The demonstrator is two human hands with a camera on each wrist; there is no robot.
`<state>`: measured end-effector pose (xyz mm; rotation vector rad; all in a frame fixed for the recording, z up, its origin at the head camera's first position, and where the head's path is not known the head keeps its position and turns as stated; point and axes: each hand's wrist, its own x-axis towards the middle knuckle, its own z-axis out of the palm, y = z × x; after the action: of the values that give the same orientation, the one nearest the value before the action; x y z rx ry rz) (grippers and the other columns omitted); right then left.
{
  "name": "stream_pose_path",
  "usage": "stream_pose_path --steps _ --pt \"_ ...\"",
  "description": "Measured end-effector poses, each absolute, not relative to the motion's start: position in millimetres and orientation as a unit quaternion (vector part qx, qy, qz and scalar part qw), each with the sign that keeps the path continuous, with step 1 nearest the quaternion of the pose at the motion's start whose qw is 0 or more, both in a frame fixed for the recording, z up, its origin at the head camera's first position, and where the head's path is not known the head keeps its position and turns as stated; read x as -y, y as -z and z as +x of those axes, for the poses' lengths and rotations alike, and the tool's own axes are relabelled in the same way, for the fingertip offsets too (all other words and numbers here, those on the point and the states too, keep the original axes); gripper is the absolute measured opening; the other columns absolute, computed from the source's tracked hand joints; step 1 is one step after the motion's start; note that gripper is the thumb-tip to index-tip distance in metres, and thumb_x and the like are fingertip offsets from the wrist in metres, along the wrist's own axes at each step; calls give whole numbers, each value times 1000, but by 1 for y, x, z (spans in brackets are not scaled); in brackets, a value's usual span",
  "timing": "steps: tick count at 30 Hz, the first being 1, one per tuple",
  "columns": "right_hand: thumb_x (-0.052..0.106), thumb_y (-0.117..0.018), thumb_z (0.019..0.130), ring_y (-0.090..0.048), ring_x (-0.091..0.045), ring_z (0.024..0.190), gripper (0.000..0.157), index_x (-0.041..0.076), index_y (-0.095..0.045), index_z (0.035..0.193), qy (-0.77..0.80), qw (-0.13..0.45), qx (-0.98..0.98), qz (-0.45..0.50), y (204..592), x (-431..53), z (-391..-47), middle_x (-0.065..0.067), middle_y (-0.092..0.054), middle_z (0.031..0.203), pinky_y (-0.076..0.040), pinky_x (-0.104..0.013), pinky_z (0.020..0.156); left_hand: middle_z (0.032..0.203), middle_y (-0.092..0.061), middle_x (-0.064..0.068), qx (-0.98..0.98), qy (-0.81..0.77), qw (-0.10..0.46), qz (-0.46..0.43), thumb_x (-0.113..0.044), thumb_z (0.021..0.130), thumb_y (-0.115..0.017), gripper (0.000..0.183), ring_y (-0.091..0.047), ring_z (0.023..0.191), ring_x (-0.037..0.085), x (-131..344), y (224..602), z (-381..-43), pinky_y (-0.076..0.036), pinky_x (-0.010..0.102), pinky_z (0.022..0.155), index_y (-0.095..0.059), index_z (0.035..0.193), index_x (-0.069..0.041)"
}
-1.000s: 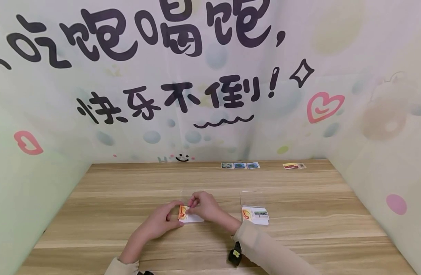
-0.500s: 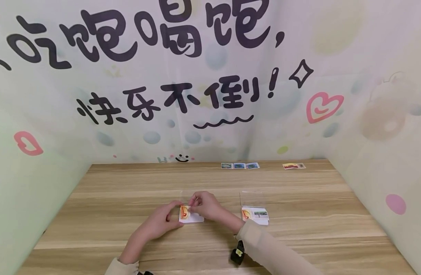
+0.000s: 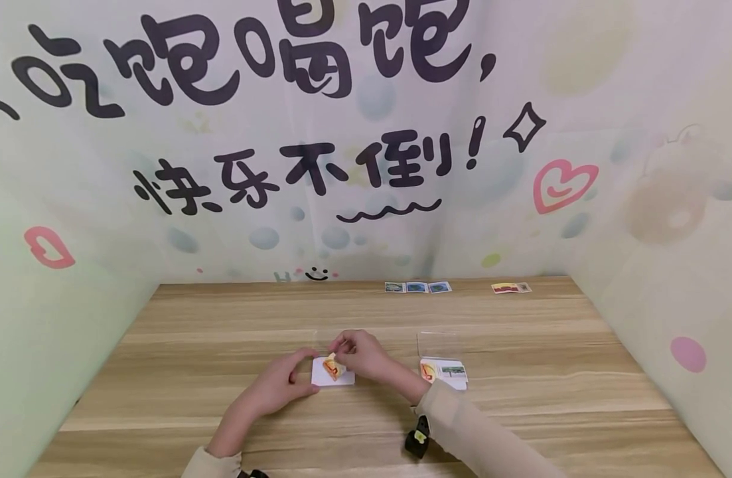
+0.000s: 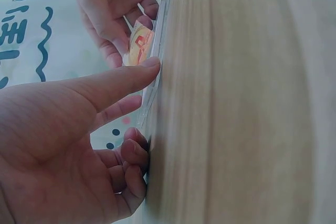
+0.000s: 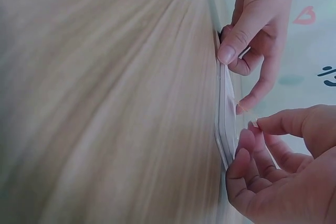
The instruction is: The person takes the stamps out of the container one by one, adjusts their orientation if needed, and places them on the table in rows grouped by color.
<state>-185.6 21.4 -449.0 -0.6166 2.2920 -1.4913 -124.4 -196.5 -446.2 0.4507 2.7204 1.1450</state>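
Note:
Thumb and index finger of my left hand (image 3: 277, 382) grip the near and far edges of a shallow clear plastic case (image 4: 150, 95) lying on the table. White card (image 3: 342, 381) fills the case. With thumb and forefinger, my right hand (image 3: 362, 355) pinches a small orange and yellow stamp (image 3: 332, 370) by its right end. Tilted, the stamp stands raised over the white card, as the left wrist view shows. From the right wrist, only its thin edge shows beside the fingertips. The case's clear lid lies folded back behind, partly hidden by the right hand.
To the right lies a second clear case (image 3: 437, 345), lid open, with white cards and an orange stamp (image 3: 428, 372) beside a green one (image 3: 453, 372). Three blue-green stamps (image 3: 417, 287) and a red-yellow pair (image 3: 511, 288) lie along the table's back edge, before a printed cloth wall (image 3: 354, 245).
The orange stamp lay flat at the card's left side; now it is lifted, tilted and shifted right in my right hand's pinch. My left hand has stayed in place.

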Motion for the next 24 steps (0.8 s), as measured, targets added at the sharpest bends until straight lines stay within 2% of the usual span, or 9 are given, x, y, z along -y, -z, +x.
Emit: stream_pose_path --steps 4,12,24 --pt "-9 -64 96 -57 -9 70 14 -8 -72 107 532 172 -800 -221 447 -23 -186 -8 -67 86 -53 -21 60 72 -46 -3 -909 -381 80 146 -24 90 -85 58 -39 62 8 196 446 -124 -32 25 58 -61 140 -5" --pt "-6 -60 101 -62 -10 53 16 -9 -70 113 566 209 -774 -191 445 -28 -184 -9 -62 88 -53 -22 49 72 -45 -3 -908 -383 80 147 -24 90 -85 57 -38 62 8 197 446 -124 -32 25 58 -62 139 -7" --pt "-9 -61 98 -64 -12 60 21 -9 -67 118 575 207 -766 -197 447 -36 -185 -10 -65 86 -56 -26 53 72 -45 -3 -909 -382 80 144 -23 90 -85 56 -39 62 9 195 445 -123 -32 25 58 -62 138 -7"
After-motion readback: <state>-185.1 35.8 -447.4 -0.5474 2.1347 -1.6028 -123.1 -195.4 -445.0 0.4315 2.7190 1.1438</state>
